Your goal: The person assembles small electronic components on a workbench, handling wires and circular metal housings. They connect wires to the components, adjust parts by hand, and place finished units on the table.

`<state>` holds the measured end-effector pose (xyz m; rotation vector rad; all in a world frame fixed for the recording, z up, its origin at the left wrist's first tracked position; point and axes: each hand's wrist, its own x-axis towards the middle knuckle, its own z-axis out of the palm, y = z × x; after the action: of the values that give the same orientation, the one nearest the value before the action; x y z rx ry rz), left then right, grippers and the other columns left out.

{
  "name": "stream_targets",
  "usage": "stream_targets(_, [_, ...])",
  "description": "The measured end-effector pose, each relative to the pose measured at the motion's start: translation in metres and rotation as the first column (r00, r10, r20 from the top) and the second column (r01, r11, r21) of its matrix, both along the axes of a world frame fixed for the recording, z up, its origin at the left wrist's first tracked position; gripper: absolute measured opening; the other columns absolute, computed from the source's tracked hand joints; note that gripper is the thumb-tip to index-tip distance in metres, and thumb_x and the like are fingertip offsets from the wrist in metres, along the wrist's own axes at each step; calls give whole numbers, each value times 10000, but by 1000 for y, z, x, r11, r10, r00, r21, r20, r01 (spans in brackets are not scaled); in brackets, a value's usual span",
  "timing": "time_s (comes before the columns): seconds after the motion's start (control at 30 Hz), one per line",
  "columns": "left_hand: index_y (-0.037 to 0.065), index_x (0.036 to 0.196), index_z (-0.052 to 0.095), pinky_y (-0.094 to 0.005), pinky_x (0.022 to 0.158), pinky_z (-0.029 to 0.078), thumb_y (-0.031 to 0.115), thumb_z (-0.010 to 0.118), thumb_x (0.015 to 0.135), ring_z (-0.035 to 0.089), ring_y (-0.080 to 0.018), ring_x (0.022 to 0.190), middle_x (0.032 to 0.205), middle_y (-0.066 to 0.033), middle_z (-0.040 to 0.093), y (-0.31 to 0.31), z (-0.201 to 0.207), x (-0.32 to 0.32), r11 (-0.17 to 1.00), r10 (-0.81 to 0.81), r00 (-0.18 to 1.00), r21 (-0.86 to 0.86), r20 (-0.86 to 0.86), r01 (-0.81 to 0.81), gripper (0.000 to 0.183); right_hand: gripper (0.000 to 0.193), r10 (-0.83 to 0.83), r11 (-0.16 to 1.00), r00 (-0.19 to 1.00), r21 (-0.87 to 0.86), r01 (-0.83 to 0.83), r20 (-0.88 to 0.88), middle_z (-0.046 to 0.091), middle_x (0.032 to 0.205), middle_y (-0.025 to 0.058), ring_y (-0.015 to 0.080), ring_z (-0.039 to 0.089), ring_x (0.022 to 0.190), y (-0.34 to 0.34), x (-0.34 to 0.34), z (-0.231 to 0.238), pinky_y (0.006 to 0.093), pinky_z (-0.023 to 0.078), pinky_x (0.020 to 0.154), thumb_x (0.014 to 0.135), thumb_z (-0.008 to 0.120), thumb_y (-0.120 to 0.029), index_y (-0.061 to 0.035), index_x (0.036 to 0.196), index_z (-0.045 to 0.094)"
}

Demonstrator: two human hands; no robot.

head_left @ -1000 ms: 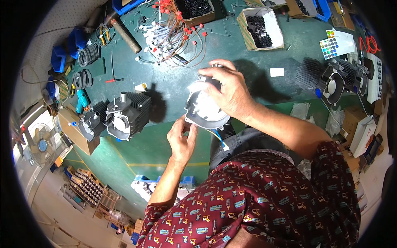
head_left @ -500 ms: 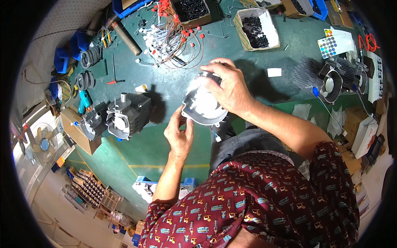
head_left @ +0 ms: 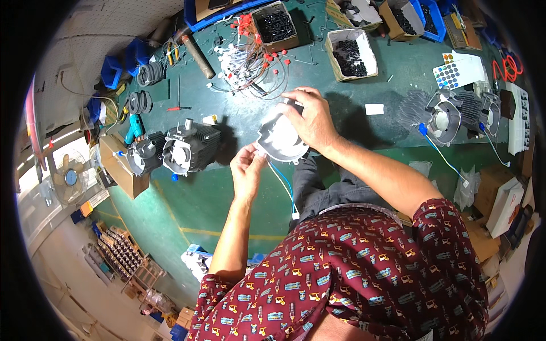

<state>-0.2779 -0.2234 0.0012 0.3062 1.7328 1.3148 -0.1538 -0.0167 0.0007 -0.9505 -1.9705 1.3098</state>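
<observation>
A grey cast-metal motor housing [head_left: 282, 141], its inside washed out by glare, is held up over the front edge of the bench. My right hand [head_left: 314, 122] grips its upper right rim, with the thumb reaching over the opening. At its lower left edge, my left hand [head_left: 248, 170] has thumb and fingers pinched together by the rim, where a cable comes out; whether they hold the cable or the rim is hard to see. Blue and white wires [head_left: 287, 188] hang below the housing and end in a small white connector [head_left: 295, 216].
Finned housings [head_left: 190, 150] stand on the bench at the left, and more finned housings [head_left: 445, 120] with hanging wires at the right. Behind lie a wire bundle [head_left: 250, 68], a hammer [head_left: 197, 57] and boxes of black parts [head_left: 351, 57]. A teal power tool [head_left: 135, 126] is at far left.
The wires with the white connector now hang longer and further left below the housing. My left hand's fingers have closed into a pinch at the rim. The view has shifted slightly.
</observation>
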Motion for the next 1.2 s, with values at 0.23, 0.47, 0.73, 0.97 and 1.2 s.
stream_targets(0.23, [-61, 1277, 637, -262, 830, 535, 55, 713, 991, 643, -100, 917, 1067, -44, 718, 1, -2, 7, 997, -51, 990, 53, -135, 59, 318, 287, 18, 1000, 1000, -17, -18, -5, 747, 1066, 174, 286, 664, 1144, 5, 0, -2, 373, 527, 983, 890, 798, -196, -2, 1099, 766])
stream_targets(0.47, [-42, 1141, 678, -249, 703, 519, 97, 680, 996, 607, -59, 788, 945, -11, 707, 4, 10, 33, 1000, 18, 998, 22, -59, -17, 201, 280, 32, 999, 998, -29, -34, -59, 743, 1111, 212, 317, 690, 1138, 7, 20, -6, 392, 539, 978, 902, 784, -175, 12, 1109, 764])
stream_targets(0.73, [27, 1032, 681, -272, 706, 558, 153, 692, 992, 649, -100, 726, 868, -15, 701, 5, 5, 46, 981, 178, 939, 24, 295, -193, 133, 303, 111, 993, 993, -26, -112, -28, 715, 1213, 267, 333, 680, 1191, 11, 32, -14, 395, 509, 1035, 918, 774, -163, 16, 1161, 760])
stream_targets(0.97, [-30, 1146, 656, -244, 768, 542, 53, 780, 910, 615, -73, 831, 915, -1, 664, 40, 15, 72, 991, 26, 980, 134, -199, 1, 279, 502, -63, 974, 998, -217, 56, -27, 653, 1369, 141, 204, 595, 1249, 30, 73, -14, 342, 434, 1103, 998, 695, -234, 32, 1414, 599])
stream_targets(1.2, [-29, 1073, 666, -272, 790, 574, 1, 787, 889, 672, -103, 887, 975, -61, 711, 69, 5, 122, 959, 81, 973, 284, -217, -16, 222, 474, -362, 739, 932, -618, 270, -26, 721, 1141, 75, 113, 616, 983, 46, 100, -34, 274, 486, 925, 1013, 695, -235, 60, 1377, 620])
